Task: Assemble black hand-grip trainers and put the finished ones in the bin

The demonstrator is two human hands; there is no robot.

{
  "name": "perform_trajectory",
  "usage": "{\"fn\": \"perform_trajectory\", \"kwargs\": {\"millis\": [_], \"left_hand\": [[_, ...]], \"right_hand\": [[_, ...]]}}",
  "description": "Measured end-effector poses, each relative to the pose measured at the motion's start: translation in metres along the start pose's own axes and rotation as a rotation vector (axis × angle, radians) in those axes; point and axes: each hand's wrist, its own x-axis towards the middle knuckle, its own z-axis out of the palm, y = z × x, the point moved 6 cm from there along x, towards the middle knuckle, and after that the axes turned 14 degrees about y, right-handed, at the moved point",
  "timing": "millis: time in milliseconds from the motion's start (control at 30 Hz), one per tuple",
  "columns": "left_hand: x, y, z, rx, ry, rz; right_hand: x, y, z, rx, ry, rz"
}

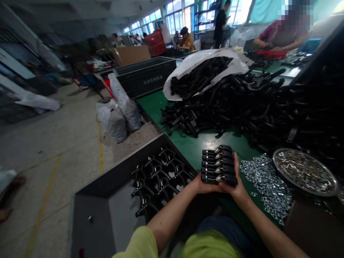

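Between my two hands I hold a row of several black handle-like parts (219, 165) with shiny metal bits, packed side by side above the green table. My left hand (202, 187) is closed around the near left end of the row. My right hand (236, 188) wraps the near right corner, with fingers up along the right side. Left of my hands, similar black parts (157, 172) lie in rows inside a grey bin (113, 190). Right of my hands is a spread of small silvery rings or nuts (264, 182).
A metal dish (274, 161) of small pins stands at the right. Behind is a large heap of black parts (242, 104) with an open white sack (172, 87). A dark crate (150, 79) and filled bags (115, 122) are to the left. A person (285, 39) works across the table.
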Motion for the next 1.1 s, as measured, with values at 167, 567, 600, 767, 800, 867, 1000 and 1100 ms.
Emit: {"fn": "perform_trajectory", "kwargs": {"millis": [167, 567, 600, 767, 800, 867, 1000, 1100], "left_hand": [[-0.036, 0.02, -0.05, -0.117, 0.131, -0.108], [-0.337, -0.13, -0.323, -0.55, 1.348, -0.902], [-0.352, -0.145, -0.328, -0.559, 1.343, -0.967], [-0.386, -0.214, -0.319, -0.617, 1.289, -1.208], [-0.387, -0.226, -0.316, -0.631, 1.28, -1.227], [-0.389, -0.248, -0.314, -0.655, 1.269, -1.254], [-0.393, -0.273, -0.316, -0.689, 1.253, -1.286], [-0.392, -0.281, -0.317, -0.708, 1.239, -1.287]], "right_hand": [[-0.012, -0.026, 0.041, -0.115, -0.181, -0.078], [-0.018, 0.028, 0.066, -1.076, -0.301, -0.594], [-0.019, 0.028, 0.067, -1.104, -0.305, -0.613], [-0.02, 0.025, 0.075, -1.177, -0.3, -0.661], [-0.02, 0.025, 0.076, -1.183, -0.303, -0.665], [-0.02, 0.027, 0.076, -1.189, -0.311, -0.671], [-0.019, 0.03, 0.076, -1.188, -0.31, -0.672], [-0.019, 0.031, 0.076, -1.186, -0.311, -0.673]]}}
